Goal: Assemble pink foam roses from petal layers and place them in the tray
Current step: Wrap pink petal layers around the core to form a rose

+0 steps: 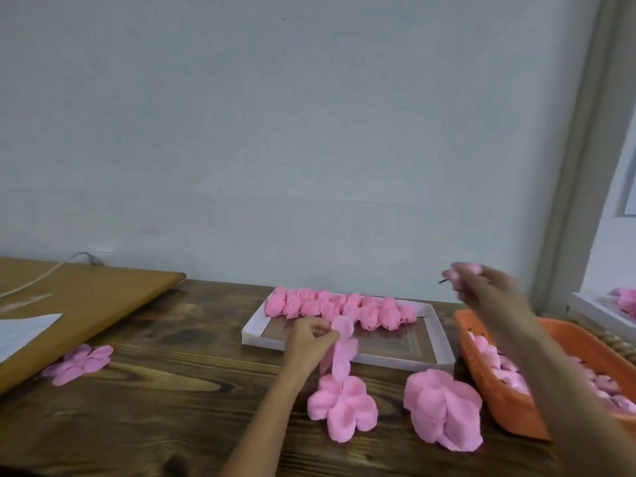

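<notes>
Pink foam petal layer point(341, 354) hangs pinched in your left hand point(308, 337); your right hand point(490, 287) grips a pink foam rosebud point(465, 270).

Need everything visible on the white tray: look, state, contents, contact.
The white tray is a shallow rectangle with low walls, cardboard by its look, and a dark glossy floor. It lies flat on the wooden table near the wall, just left of the orange basket. A row of pink roses fills its far side; the rest of the floor is bare. The left hand, pinching a petal layer, overlaps its near-left wall in view; contact cannot be told.
</notes>
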The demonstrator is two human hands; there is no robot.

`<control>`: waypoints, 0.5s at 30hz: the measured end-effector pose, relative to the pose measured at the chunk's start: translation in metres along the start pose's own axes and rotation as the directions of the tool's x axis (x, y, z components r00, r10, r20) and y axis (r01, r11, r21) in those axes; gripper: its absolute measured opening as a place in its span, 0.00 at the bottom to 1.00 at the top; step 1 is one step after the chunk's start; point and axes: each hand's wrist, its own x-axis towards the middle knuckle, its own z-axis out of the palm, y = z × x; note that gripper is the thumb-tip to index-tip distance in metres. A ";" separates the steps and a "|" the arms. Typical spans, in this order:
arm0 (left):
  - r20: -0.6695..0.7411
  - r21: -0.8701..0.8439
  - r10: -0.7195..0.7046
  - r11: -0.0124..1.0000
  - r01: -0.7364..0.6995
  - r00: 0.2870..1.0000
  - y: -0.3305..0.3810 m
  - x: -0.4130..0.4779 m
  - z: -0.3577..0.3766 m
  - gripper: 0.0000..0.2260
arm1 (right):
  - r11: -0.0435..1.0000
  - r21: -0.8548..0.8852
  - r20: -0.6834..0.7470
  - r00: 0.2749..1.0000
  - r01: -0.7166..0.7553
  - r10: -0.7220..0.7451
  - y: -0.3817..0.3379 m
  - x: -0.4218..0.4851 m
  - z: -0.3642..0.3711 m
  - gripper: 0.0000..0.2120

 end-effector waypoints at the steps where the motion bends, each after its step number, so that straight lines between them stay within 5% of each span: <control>1: -0.016 -0.076 -0.034 0.997 0.033 0.999 0.001 0.004 0.002 0.08 | 0.999 0.037 0.071 0.997 0.004 -0.006 0.005 -0.010 0.029 0.10; 6: -0.026 -0.280 -0.101 0.956 0.090 0.995 -0.012 0.008 0.007 0.05 | 0.991 0.106 0.284 0.957 -0.087 0.053 0.058 -0.050 0.131 0.14; 15: -0.092 -0.386 0.048 0.919 -0.080 0.995 -0.036 0.012 0.006 0.03 | 0.982 0.187 0.276 0.959 0.019 -0.071 0.106 -0.055 0.139 0.06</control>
